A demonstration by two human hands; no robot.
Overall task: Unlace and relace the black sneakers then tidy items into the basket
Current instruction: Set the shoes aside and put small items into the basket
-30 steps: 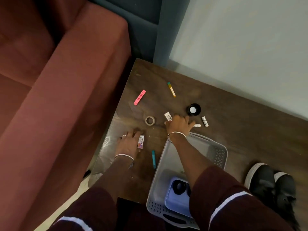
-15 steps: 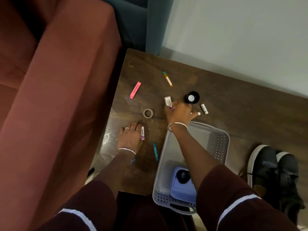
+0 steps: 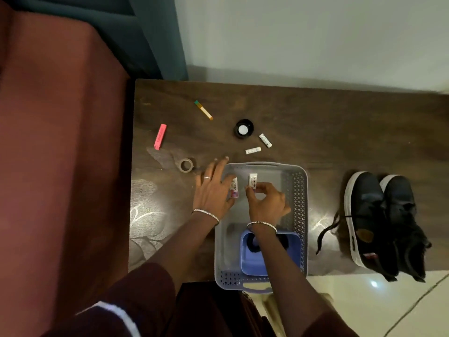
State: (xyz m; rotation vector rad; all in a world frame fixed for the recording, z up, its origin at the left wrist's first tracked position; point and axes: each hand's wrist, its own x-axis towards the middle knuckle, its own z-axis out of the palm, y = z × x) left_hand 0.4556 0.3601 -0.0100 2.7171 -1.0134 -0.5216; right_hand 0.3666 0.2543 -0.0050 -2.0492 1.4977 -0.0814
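Note:
A grey plastic basket [image 3: 295, 190] stands on the dark wooden table [image 3: 328, 122] in front of me. My left hand [image 3: 213, 190] holds a small white eraser [image 3: 234, 188] between thumb and fingers over the basket's left rim. My right hand [image 3: 266, 203] pinches a second white eraser [image 3: 253, 181] inside the basket. A blue box [image 3: 269, 256] with a black item lies in the basket's near end. The pair of black sneakers [image 3: 379, 222] sits at the table's right, one lace trailing loose.
On the table beyond the basket lie a pink eraser [image 3: 160, 136], a tape roll [image 3: 186, 165], a green-and-orange stick [image 3: 203, 110], a black round lid [image 3: 243, 129] and two small white tubes [image 3: 265, 140]. A red-brown sofa [image 3: 60, 166] borders the table's left edge.
Both hands have lifted their erasers off the table and moved back over the basket. The camera has shifted, so the table sits lower and more centred.

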